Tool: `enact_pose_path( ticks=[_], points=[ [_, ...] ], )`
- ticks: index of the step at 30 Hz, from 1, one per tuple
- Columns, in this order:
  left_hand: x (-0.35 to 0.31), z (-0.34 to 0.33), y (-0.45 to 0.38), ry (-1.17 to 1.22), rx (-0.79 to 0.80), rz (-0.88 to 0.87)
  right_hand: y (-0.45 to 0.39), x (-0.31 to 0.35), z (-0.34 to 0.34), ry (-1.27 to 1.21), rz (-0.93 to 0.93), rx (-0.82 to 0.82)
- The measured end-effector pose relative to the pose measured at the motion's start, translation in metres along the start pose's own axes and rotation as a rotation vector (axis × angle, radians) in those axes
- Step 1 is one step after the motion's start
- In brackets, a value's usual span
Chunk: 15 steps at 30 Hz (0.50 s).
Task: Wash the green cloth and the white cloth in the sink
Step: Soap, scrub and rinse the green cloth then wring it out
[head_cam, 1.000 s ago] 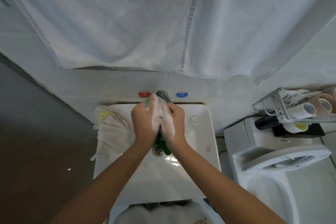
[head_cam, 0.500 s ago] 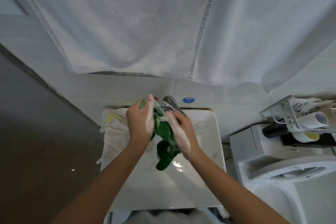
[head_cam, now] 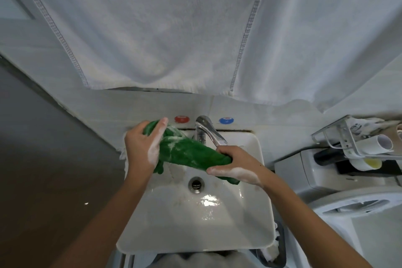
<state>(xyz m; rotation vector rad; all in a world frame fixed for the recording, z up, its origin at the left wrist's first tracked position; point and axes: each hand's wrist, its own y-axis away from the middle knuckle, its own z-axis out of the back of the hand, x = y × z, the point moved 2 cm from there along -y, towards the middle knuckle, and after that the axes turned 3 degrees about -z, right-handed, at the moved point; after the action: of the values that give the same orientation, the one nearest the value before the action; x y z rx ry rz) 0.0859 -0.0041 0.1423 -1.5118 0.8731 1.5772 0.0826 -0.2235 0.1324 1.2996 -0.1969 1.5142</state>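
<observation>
Both hands grip one green cloth, stretched above the sink: left hand at its left end, right hand at its right. Soapy. One faucet, one drain, two wall caps: red, blue.

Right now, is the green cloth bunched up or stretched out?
Stretched out: the green cloth spans between the left hand and right hand above the sink.
</observation>
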Motion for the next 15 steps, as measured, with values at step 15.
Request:
enact_pose_path(
  ticks=[15],
  points=[
    [-0.003, 0.01, 0.009, 0.058, 0.338, 0.146, -0.003, 0.006, -0.01, -0.827, 0.177, -0.179]
  ],
)
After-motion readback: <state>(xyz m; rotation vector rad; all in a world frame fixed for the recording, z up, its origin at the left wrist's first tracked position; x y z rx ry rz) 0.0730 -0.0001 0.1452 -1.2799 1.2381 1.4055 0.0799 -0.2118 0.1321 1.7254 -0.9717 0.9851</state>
